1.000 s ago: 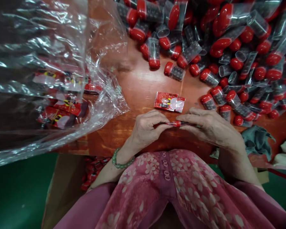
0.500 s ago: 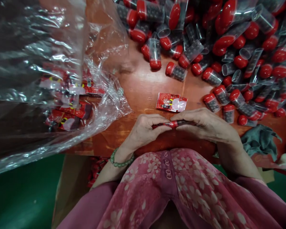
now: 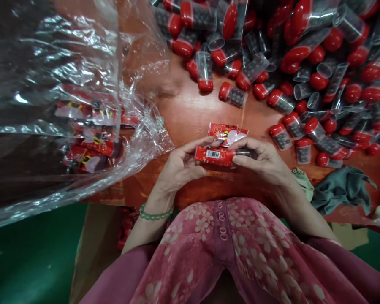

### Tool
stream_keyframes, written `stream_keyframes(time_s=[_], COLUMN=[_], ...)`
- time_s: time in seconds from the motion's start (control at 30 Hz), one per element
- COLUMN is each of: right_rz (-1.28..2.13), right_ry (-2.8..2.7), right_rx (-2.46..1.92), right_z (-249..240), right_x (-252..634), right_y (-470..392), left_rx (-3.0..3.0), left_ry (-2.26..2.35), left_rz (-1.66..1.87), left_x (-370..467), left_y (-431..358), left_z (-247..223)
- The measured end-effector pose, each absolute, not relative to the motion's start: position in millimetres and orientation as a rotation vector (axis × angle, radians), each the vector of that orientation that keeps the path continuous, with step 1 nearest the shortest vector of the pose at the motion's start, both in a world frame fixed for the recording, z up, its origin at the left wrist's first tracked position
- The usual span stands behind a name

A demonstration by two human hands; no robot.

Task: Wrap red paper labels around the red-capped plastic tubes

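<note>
In front of my body both hands hold a red printed packet (image 3: 213, 155) with a white barcode label facing up and a dark end at the right. My right hand (image 3: 266, 160) pinches it near that dark end, thumb below and fingers above. Curled round the left end is my left hand (image 3: 182, 166), its fingers along the upper edge and its thumb low by the near edge. Just beyond lies a flat red printed card or packet (image 3: 229, 133), partly hidden by my fingers and the held packet.
A large pile of clear tubes with red caps (image 3: 319, 80) and dark contents covers the back right. At the left, a clear plastic bag (image 3: 139, 143) holds several red printed packets (image 3: 91, 141). A dark green cloth (image 3: 343, 190) lies at the right table edge.
The held packet has turned from edge-on to show its barcode face. My left hand has shifted slightly left and its fingers have opened wider around the end. A light green cloth now shows at right.
</note>
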State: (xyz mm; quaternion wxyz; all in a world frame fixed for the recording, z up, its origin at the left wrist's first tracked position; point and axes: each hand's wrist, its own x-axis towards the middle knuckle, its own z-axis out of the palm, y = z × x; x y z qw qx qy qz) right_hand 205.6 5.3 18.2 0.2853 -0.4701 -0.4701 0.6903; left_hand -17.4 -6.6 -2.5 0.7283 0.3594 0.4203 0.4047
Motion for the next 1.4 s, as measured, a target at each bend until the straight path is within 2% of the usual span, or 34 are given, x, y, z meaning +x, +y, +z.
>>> stream_keyframes(time_s=[0.1, 0.3, 0.5, 0.8, 1.0, 1.1, 1.23, 1.3, 1.4], right_rz=[1.844, 1.789, 1.885, 1.686, 1.967, 1.815, 1.361, 1.273, 1.606], right_ry=[-1.077, -1.045, -1.194, -1.181, -0.963, -1.125, -1.532, -1.573, -1.307], right_rx=[-1.22, -1.217, -1.247, -1.284, -1.1, -1.164, -1.272, -1.299, -1.247], right_z=[12, 3, 3, -5, -15, -16, -11, -11, -16], right_x=[195, 165, 175, 170, 165, 162, 160, 159, 158], right_y=[3, -2, -13, -24, -16, -16, -19, -20, -18], left_rx=[0.643, 0.401, 0.33, 0.476, 0.472, 0.433, 0.374, 0.369, 0.398], left_ry=[0.871, 1.062, 1.108, 1.142, 1.11, 1.104, 1.097, 1.077, 1.09], left_rz=[0.996, 1.192, 1.207, 1.207, 1.28, 1.294, 1.248, 1.231, 1.183], left_x=[-1, 22, 15, 14, 4, 5, 7, 8, 7], left_y=[-20, -29, -22, -24, -15, -9, -6, -6, -6], left_z=[-12, -17, -13, -24, -15, -10, -11, -13, -16])
